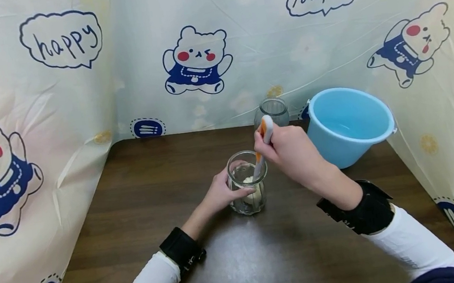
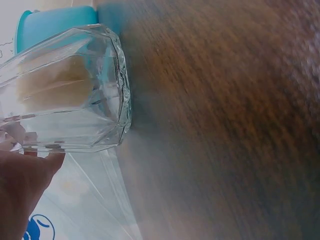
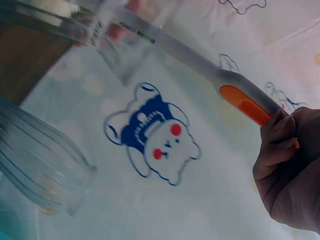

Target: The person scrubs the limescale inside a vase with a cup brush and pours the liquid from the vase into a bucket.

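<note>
A clear faceted glass jar (image 1: 244, 209) stands on the table, and my left hand (image 1: 219, 192) grips its side with the thumb in front. Through the jar's wall in the left wrist view shows a pale cream sponge head (image 2: 57, 85). It belongs to a bottle brush (image 1: 267, 129) with a white and orange handle, which slants down through the jar's mouth. My right hand (image 1: 296, 152) holds that handle from above, its fingers curled round the end, as the right wrist view also shows.
Behind my right hand is a second, ribbed glass jar (image 1: 275, 107) near the table's back edge. A light blue bucket (image 1: 332, 135) stands at the back right. Printed cloth (image 1: 138, 77) hangs round the back and sides of the brown wooden table (image 1: 133, 209).
</note>
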`<state>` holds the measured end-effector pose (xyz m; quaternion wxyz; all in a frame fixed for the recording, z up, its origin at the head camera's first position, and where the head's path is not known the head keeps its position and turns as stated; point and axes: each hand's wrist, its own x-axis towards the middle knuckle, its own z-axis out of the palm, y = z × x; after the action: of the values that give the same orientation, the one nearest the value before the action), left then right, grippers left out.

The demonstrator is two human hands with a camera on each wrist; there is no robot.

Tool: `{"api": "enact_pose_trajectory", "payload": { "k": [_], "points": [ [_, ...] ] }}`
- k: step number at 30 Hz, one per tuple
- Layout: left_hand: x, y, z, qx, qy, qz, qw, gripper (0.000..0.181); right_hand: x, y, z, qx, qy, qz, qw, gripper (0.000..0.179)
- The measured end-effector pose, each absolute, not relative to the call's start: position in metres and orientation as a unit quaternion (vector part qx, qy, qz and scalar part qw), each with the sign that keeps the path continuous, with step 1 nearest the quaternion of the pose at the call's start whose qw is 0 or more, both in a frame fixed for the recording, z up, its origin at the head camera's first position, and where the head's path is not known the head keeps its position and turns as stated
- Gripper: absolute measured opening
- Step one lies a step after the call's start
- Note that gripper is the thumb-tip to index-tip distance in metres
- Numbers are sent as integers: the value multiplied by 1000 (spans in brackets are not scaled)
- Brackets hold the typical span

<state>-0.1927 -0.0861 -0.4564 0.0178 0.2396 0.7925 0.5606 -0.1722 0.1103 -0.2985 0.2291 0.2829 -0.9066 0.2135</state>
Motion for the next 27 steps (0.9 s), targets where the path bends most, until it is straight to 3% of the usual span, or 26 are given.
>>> {"api": "enact_pose_trajectory", "payload": {
  "k": [5, 13, 16, 22, 27],
  "points": [
    [-198, -86, -470, 242, 792, 560, 16, 68, -175, 108, -305, 265, -922, 215, 185, 32],
    [-208, -87, -491, 231, 801, 553, 11, 70, -170, 111, -281, 268, -894, 269, 237, 27],
    [-208, -87, -488, 232, 802, 551, 10, 71, -171, 110, -285, 263, -894, 283, 226, 26],
    [-197, -88, -466, 245, 792, 559, 18, 70, -178, 108, -302, 246, -909, 298, 156, 27],
    [-192, -87, -456, 240, 799, 551, 12, 68, -184, 115, -289, 215, -902, 329, 178, 35]
  ]
}}
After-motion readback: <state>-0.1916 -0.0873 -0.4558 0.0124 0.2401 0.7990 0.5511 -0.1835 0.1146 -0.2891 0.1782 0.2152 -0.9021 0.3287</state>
